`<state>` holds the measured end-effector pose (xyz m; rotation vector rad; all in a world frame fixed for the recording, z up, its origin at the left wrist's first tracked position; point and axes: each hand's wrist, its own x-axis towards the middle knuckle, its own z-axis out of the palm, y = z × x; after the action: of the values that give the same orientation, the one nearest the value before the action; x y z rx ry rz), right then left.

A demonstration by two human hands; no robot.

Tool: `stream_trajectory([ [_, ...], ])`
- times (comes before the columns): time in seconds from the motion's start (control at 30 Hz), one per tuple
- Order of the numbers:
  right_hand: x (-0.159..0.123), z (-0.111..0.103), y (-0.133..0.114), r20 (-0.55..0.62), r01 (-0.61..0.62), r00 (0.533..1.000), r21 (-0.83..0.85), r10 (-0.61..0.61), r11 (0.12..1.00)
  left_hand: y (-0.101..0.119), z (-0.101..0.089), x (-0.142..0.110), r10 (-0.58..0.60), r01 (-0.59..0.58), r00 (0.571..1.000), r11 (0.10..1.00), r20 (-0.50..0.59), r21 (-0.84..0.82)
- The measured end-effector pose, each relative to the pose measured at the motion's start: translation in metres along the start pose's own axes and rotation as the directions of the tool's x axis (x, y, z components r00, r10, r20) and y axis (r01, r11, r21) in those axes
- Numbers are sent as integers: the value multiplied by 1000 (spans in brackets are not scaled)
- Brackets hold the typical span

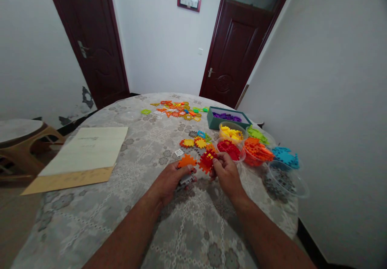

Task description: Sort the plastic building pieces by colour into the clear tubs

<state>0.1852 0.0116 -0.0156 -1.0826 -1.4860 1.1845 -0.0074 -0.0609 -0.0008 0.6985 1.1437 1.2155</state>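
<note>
My left hand [169, 178] is closed around an orange gear-shaped plastic piece [186, 160], with grey toothed pieces [186, 180] below it under my thumb. Between the fingers and thumb of my right hand [227, 174] is a red gear-shaped piece [206, 161] with small yellow bits on its face. The red and orange pieces are side by side, and I cannot tell if their teeth touch. Just beyond my hands, yellow gear pieces [200, 142] lie on the patterned tablecloth [145, 156], near a small white printed square [179, 152].
At right stand tubs of red pieces [229, 150], yellow pieces [231, 133], orange pieces [257, 151], blue pieces [284, 157] and grey pieces [281, 179]. A green box [213, 123] holds purple pieces. Mixed pieces [175, 111] are scattered farther back. Paper sheets [87, 148] lie left.
</note>
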Motion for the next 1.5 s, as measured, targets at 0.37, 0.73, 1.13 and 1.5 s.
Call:
stream_trajectory([
  [0.37, 53, -93, 2, -472, 23, 871, -239, -136, 971, 0, -4, 2, 2, -2, 1000, 1000, 8, 4],
  [0.73, 49, -102, 1, -405, -32, 877, -586, -259, 809, 2, -4, 2, -27, 27, 999, 999, -23, 18],
  [1.13, 49, -104, 3, -302, 63, 873, -709, -384, 702, 1, -4, 3, -16, 17, 1000, 999, -17, 37],
  [1.5, -7, -17, -9, 59, 448, 880, -439, -472, 779, -2, -4, -2, -32, 29, 993, 999, 113, 28],
])
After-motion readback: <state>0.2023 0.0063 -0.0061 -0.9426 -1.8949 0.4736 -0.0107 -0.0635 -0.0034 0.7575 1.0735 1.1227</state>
